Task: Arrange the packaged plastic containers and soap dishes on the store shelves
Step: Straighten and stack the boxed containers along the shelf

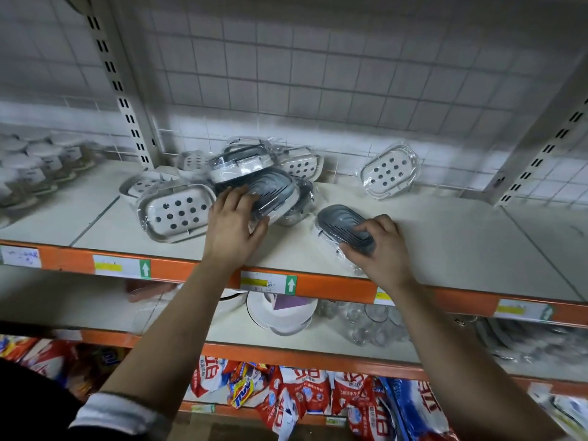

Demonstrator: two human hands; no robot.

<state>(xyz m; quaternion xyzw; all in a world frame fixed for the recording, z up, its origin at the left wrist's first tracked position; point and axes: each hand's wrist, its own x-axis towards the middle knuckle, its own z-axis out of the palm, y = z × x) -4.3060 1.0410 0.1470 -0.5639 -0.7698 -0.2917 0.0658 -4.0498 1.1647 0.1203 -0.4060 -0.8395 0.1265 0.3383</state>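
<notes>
Sorting looks barely begun: wrapped white and grey plastic soap dishes [178,211] lie heaped. Left hand [234,227] grips a wrapped grey ribbed dish [273,189] atop the heap; right hand [383,249] grips a grey oval dish [340,222] just right of it.

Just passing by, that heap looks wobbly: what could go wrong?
The left hand holds the stacked grey dish in a leaning heap; pulling it may topple the wrapped dishes on top. The white holed dish lies near the shelf edge and could get nudged off. The loose grey dish in the right hand may slip in its wrap.
</notes>
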